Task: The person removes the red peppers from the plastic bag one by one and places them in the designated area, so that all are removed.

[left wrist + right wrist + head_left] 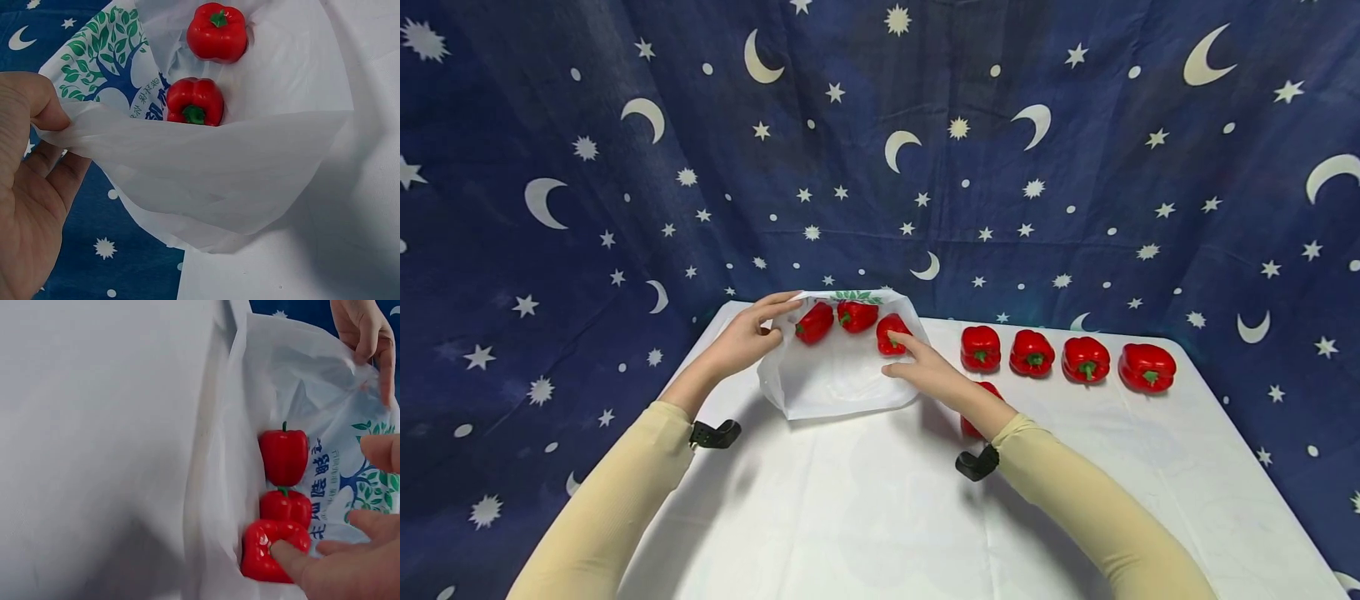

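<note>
A white plastic bag [838, 383] printed with a green and blue tree lies with its mouth spread wide. My left hand [743, 337] pinches the bag's edge between thumb and fingers, clearly seen in the left wrist view. Inside are a red bell pepper [815, 323] on the left, another bell pepper [857, 316] in the middle and a third bell pepper [891, 333] on the right. My right hand [936, 375] reaches into the bag with its fingers spread, and one digit touches the nearest pepper [259, 550] in the right wrist view.
Several red bell peppers stand in a row on the right, from the nearest pepper [981, 348] to the outermost pepper [1147, 368]. One more pepper [972, 427] is partly hidden under my right forearm. A white cloth covers the table [865, 517]; a starry blue curtain [850, 150] hangs behind.
</note>
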`<move>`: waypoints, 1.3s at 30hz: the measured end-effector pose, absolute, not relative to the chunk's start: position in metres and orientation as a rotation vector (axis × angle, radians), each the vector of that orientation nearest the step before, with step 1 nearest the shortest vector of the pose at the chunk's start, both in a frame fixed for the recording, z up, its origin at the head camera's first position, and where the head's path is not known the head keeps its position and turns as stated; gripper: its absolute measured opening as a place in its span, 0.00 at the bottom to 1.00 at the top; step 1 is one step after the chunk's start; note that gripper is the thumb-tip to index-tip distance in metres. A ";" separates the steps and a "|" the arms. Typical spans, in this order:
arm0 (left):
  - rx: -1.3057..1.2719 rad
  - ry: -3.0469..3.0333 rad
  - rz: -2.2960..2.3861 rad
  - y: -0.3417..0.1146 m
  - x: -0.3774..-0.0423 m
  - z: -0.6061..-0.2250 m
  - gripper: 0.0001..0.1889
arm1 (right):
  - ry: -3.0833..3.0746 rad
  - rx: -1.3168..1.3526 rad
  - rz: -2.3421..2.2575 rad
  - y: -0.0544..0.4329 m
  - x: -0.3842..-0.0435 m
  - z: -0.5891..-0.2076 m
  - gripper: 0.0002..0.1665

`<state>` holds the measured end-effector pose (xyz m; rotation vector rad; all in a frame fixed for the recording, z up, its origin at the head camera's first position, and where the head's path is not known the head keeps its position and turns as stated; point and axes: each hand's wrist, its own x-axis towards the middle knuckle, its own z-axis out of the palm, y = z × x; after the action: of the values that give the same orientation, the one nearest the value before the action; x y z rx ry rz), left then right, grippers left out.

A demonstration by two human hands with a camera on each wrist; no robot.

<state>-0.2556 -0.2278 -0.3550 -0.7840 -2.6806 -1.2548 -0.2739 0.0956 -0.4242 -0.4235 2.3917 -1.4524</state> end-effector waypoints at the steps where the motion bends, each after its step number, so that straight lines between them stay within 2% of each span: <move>1: -0.783 -2.682 -1.257 -0.228 -0.256 -0.355 0.30 | 2.401 -0.398 -1.452 0.092 -0.276 -0.425 0.47; 11: -0.757 -2.702 -1.237 -0.241 -0.280 -0.383 0.32 | 2.493 -0.216 -1.491 0.066 -0.297 -0.443 0.56; 15: -0.760 -2.710 -1.240 -0.241 -0.284 -0.386 0.32 | 2.569 -0.162 -1.566 0.061 -0.306 -0.451 0.57; 22: -0.772 -2.703 -1.240 -0.240 -0.285 -0.386 0.32 | 2.667 -0.061 -1.635 0.056 -0.319 -0.461 0.55; 32: -0.771 -2.705 -1.233 -0.241 -0.284 -0.390 0.33 | 2.909 0.050 -1.627 0.039 -0.338 -0.475 0.46; 39: -0.789 -2.695 -1.235 -0.240 -0.285 -0.390 0.33 | 2.983 0.001 -1.552 0.036 -0.346 -0.478 0.40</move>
<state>-0.2850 -0.2404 -0.3898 -0.7893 -2.6947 -1.2350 -0.3462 0.0364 -0.4779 0.0014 2.9831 -1.5519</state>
